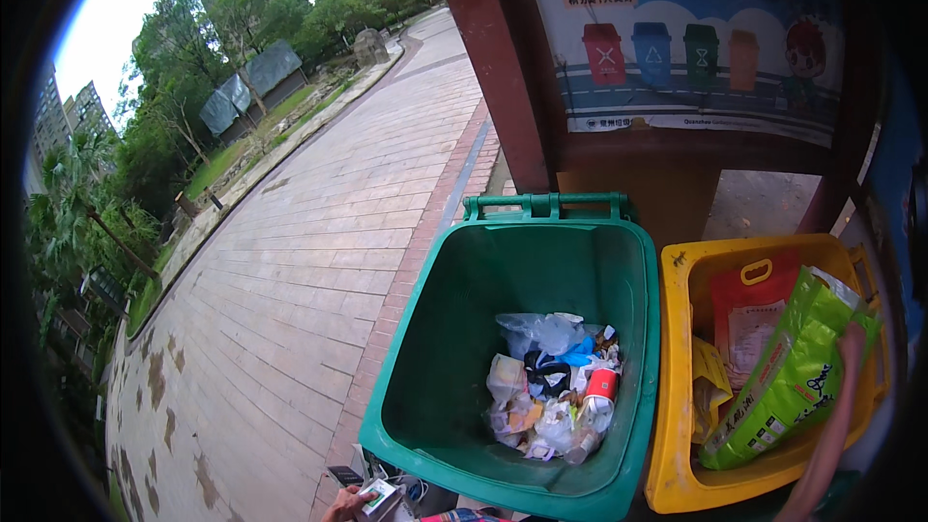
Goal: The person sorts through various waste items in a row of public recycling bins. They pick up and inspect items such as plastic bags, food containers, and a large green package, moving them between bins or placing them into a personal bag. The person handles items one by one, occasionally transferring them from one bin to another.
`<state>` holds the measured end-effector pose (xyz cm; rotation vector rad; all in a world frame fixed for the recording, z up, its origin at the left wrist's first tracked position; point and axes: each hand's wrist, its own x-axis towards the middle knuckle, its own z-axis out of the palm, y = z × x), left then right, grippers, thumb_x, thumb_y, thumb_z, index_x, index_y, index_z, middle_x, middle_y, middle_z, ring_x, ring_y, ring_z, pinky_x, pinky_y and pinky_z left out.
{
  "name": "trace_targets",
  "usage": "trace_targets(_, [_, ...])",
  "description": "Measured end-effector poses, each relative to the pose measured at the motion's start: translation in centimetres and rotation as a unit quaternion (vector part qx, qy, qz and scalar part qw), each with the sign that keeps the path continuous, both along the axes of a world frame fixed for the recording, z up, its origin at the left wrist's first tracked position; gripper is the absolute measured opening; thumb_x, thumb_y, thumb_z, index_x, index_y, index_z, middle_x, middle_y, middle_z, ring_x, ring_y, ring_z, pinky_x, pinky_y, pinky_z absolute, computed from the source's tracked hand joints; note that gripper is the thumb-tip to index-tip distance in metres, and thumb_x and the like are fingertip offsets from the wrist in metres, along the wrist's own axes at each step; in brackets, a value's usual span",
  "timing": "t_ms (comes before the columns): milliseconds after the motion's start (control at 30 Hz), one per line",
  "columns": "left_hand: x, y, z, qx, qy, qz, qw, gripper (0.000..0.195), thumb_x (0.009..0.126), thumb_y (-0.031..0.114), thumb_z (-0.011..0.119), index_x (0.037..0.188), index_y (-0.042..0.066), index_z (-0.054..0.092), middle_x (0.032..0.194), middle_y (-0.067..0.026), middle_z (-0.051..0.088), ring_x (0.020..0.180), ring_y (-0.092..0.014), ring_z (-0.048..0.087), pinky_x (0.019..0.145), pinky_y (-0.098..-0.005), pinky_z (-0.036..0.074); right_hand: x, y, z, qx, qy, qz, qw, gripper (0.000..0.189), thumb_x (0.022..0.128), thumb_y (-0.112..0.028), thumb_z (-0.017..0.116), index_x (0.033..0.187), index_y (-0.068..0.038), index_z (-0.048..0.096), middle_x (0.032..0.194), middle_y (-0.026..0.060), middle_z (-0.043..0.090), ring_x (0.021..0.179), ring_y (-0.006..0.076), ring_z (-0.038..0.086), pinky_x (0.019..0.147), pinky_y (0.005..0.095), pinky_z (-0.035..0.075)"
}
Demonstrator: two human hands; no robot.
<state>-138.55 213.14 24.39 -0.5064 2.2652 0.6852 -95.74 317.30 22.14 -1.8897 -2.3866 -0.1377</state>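
Note:
My right hand (851, 343) grips the upper right edge of a shiny green plastic packaging bag (790, 370) with printed writing. The bag leans at a slant inside a yellow bin (674, 391). Behind it in the same bin are a red bag (725, 297) with a yellow handle and a yellow package (710, 388). At the bottom edge of the view, my left hand (346, 506) holds a small white and green box (378, 494), with other small cartons and a cable bunched beside it. The lower part of this bundle is cut off by the picture's rim.
An open green bin (464, 464) stands left of the yellow one, with plastic bags (551, 333), a red paper cup (602, 384) and other litter at its bottom. A poster (681, 0) hangs on a brown frame (500, 51) behind. Paving (304, 246) stretches away to the left.

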Motion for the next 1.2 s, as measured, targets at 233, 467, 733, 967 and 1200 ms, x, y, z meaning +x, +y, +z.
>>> trace_targets(233, [-0.6,-5.1,-6.2,0.065,-0.006,-0.012,0.998,0.059,0.058,0.040,0.081,0.093,-0.004,0.062,0.086,-0.0100,0.064,0.074,-0.015,0.059,0.067,-0.0293,0.048,1.7,-11.4,17.1,-0.156,0.286,0.003,0.945,0.030,0.072,-0.020,0.066,0.089,0.001,0.054,0.088,0.0128,0.060,0.084,0.0288,0.059,0.076,0.0402,0.046])
trace_targets(467, [-1.8,-11.7,-12.1,0.110,-0.010,-0.061,0.992,0.060,0.057,0.041,0.082,0.093,-0.004,0.063,0.085,-0.0098,0.064,0.074,-0.015,0.059,0.067,-0.0289,0.048,-5.3,-32.9,29.2,0.061,0.507,0.079,0.856,0.056,0.082,-0.044,0.059,0.110,0.004,0.053,0.089,0.0094,0.060,0.085,0.0205,0.059,0.074,0.0320,0.045])
trace_targets(733, [-5.6,-16.2,-15.2,0.182,-0.010,-0.118,0.976,0.046,0.060,0.026,0.083,0.087,-0.002,0.058,0.077,-0.0086,0.062,0.066,-0.014,0.058,0.059,-0.0273,0.047,-8.7,-60.5,31.0,0.195,0.557,0.167,0.790,0.020,0.090,-0.020,0.051,0.090,-0.001,0.057,0.087,-0.0002,0.054,0.081,0.0074,0.049,0.077,0.0200,0.036])
trace_targets(967, [-7.2,-20.4,-16.6,0.233,-0.023,-0.113,0.966,0.041,0.063,0.016,0.078,0.091,-0.001,0.054,0.077,-0.0101,0.061,0.063,-0.016,0.056,0.059,-0.0300,0.047,-14.5,-72.5,27.4,0.166,0.366,0.243,0.883,0.019,0.078,-0.008,0.059,0.065,0.003,0.051,0.092,0.0127,0.059,0.071,0.0218,0.055,0.063,0.0304,0.042])
trace_targets(1200, [-4.6,-23.2,-16.3,0.254,0.028,-0.081,0.963,0.032,0.066,0.015,0.075,0.087,0.000,0.056,0.074,-0.0078,0.059,0.062,-0.016,0.053,0.057,-0.0309,0.044,-17.4,-74.1,25.8,0.170,0.357,0.302,0.868,0.016,0.075,-0.006,0.064,0.069,0.003,0.053,0.091,0.0132,0.061,0.072,0.0225,0.058,0.063,0.0314,0.044])
